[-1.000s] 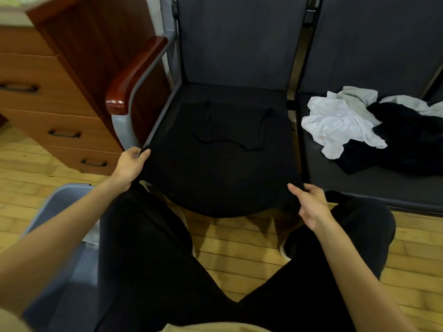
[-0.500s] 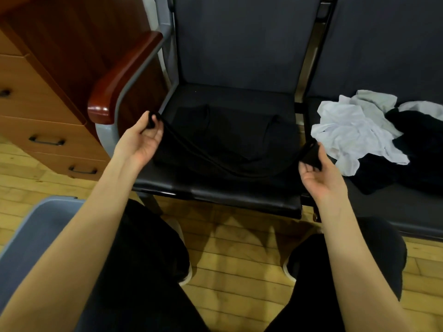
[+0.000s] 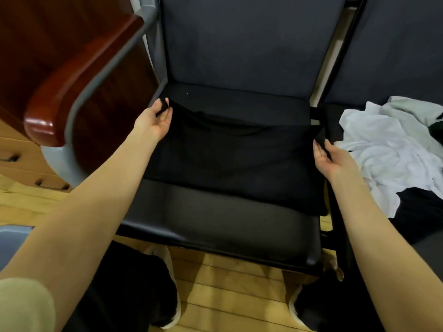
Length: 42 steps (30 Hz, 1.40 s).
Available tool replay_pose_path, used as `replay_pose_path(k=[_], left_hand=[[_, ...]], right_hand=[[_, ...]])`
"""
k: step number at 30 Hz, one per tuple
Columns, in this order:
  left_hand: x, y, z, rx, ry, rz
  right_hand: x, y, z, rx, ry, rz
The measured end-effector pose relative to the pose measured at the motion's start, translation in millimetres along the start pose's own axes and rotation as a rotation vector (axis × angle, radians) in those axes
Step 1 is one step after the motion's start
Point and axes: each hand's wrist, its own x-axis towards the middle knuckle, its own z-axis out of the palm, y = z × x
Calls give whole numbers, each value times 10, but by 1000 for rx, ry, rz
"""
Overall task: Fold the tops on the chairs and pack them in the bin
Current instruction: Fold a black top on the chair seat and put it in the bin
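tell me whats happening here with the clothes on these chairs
A person is folding a black top on the seat of the left chair. The left hand and the right hand each pinch a far corner of it, and the top lies doubled flat on the seat. A pile of white and black tops waits unfolded on the next chair. A corner of the grey bin shows on the floor at the left.

Single head view, close, looking forward-down over chair seat point(image 3: 215, 219).
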Motion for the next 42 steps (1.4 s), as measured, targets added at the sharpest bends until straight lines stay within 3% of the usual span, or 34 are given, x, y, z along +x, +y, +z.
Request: replay_pose_path(k=[4, 7, 11, 17, 19, 22, 24, 28, 32, 34, 39, 42], left_hand=[[247, -99, -79, 164, 29, 24], [298, -141, -183, 333, -6, 65], [271, -175, -232, 514, -49, 140], [202, -428, -101, 1416, -247, 326], [242, -560, -68, 1697, -233, 374], [170, -834, -64, 2055, -188, 583], [-17, -1086, -98, 2113, -302, 755], [-607, -1640, -259, 1978, -832, 1070], [-1095, -2094, -346, 1882, -1314, 1125], [-1186, -2258, -367, 1902, -1391, 1076], [-1307, -2459, -297, 1908, -1406, 1030], [-1432, -2329, -273, 1975, -1419, 850]], right_hand=[[200, 16, -56, -91, 6, 13], [250, 51, -62, -182, -83, -66], [293, 44, -10, -678, -221, -316], [437, 41, 162, -1503, -289, -534], [513, 10, 198, -1776, -302, -630], [606, -62, 251, -2009, -312, -749], [670, -128, 266, -2069, -271, -731], [693, -260, 264, -1973, -212, -542], [662, -309, 273, -1955, -221, -474], [640, -308, 317, -2027, -226, -479], [546, -297, 303, -2091, -212, -472], [384, -254, 218, -2101, -217, -486]])
